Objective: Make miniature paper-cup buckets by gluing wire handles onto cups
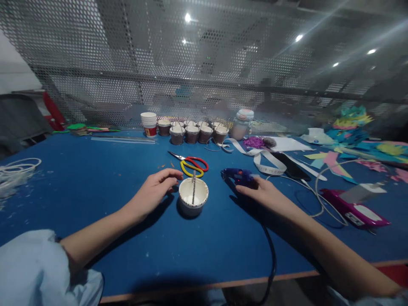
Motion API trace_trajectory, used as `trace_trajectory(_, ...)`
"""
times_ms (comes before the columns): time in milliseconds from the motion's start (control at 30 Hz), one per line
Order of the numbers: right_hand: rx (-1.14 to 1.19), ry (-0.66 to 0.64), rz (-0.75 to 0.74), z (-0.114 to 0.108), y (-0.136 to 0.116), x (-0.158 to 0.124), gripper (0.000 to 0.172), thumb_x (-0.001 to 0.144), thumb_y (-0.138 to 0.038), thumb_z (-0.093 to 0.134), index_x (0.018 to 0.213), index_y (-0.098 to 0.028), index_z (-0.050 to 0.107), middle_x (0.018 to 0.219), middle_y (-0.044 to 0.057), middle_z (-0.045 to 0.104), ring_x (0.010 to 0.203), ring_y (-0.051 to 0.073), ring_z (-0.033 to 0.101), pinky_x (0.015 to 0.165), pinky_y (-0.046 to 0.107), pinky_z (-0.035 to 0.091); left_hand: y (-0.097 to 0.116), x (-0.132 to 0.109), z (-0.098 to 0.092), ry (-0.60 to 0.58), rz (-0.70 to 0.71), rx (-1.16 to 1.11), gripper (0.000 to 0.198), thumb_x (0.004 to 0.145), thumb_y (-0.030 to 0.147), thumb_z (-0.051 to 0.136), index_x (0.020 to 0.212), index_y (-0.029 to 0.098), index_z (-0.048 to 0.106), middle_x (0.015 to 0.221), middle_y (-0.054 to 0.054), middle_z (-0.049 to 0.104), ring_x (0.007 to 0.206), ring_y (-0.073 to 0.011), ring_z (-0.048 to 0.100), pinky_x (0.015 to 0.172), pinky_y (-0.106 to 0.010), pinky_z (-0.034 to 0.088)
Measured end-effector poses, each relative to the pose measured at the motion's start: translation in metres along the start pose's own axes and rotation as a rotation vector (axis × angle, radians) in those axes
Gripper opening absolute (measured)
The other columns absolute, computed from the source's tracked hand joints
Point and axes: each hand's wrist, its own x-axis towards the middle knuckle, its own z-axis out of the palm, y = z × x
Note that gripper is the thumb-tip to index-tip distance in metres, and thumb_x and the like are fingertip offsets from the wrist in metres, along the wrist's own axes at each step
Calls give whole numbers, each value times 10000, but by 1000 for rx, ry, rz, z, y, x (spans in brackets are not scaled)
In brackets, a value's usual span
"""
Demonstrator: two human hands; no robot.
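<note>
Cup between your hands
The white cup [200, 196] stood on the blue table [229, 246]; your left hand [154, 189] curved beside it, fingers released, while your right hand [269, 193] grasped the glue gun [236, 174].

Scissors [184, 160] behind the cup [191, 209], glue gun [236, 174] to its right

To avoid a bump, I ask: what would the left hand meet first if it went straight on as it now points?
The left hand would probably meet the yellow scissor handle first; depth is unclear, so the nearby cup might be touched sooner.
</note>
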Motion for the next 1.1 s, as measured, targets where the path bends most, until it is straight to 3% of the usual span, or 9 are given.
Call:
trace_trajectory(133, -32, -18, 15, 10, 2, 15, 330, 757, -459, 653, 866, -147, 638, 619, -4, 569, 570, 149, 514, 512, 268, 396, 9, 9, -3, -57, 0, 38, 223, 756, 294, 555, 890, 175, 688, 956, -54, 674, 816, -165, 581, 732, -292, 465)
trace_trajectory(233, 30, 4, 34, 15, 7, 19, 290, 754, -414, 658, 855, -143, 631, 566, -36, 510, 510, 116, 457, 470, 236, 345, 16, 14, -4, -135, 3, 71, 232, 717, 283, 596, 890, 160, 690, 904, -51, 685, 791, -166, 584, 749, -303, 456)
trace_trajectory(333, 84, 42, 64, 17, 6, 14, 295, 752, -422, 663, 855, -146, 648, 575, -19, 555, 482, 116, 460, 446, 234, 333, 19, 17, -4, -179, 24, 79, 236, 697, 287, 615, 879, 157, 692, 892, -51, 692, 819, -179, 597, 753, -304, 453)
trace_trajectory(467, 177, 55, 66, 11, -13, -11, 403, 784, -519, 633, 958, -156, 666, 691, 55, 667, 590, 168, 577, 519, 268, 432, 17, 18, -3, -180, 21, 95, 226, 704, 285, 604, 871, 159, 690, 856, -46, 684, 765, -171, 591, 699, -296, 448)
trace_trajectory(567, 84, 26, 12, 2, -33, -39, 490, 810, -631, 550, 868, -161, 681, 577, 33, 583, 542, 164, 537, 495, 273, 423, 14, 20, -3, -172, 27, 84, 205, 714, 264, 596, 863, 158, 688, 817, -36, 669, 711, -152, 573, 664, -285, 442)
trace_trajectory(667, -18, 21, -85, -6, -45, -64, 481, 793, -651, 560, 863, -190, 677, 601, 31, 558, 557, 168, 527, 461, 263, 409, 11, 22, -3, -153, 39, 87, 178, 714, 264, 600, 830, 161, 688, 794, -32, 663, 683, -144, 559, 653, -283, 446)
trace_trajectory(833, 24, -93, -11, 0, -57, -81, 474, 778, -638, 563, 876, -189, 677, 622, 46, 599, 564, 179, 572, 494, 275, 455, 7, 22, -4, -132, 66, 88, 161, 725, 273, 594, 806, 169, 686, 780, -32, 667, 678, -146, 564, 644, -278, 451)
trace_trajectory(1000, 26, -246, -79, 18, -77, -73, 345, 805, -499, 520, 651, -195, 572, 499, 11, 538, 471, 152, 539, 476, 264, 426, 11, 21, -3, -135, 96, 127, 189, 726, 259, 598, 847, 161, 706, 827, -38, 698, 714, -156, 597, 658, -276, 467)
trace_trajectory(1100, 32, -284, -103, 24, -83, -66, 242, 817, -401, 506, 688, -200, 544, 477, -16, 516, 452, 142, 535, 435, 235, 386, 17, 19, -1, -147, 172, 173, 204, 720, 246, 600, 864, 169, 724, 906, -47, 709, 748, -165, 612, 646, -266, 474)
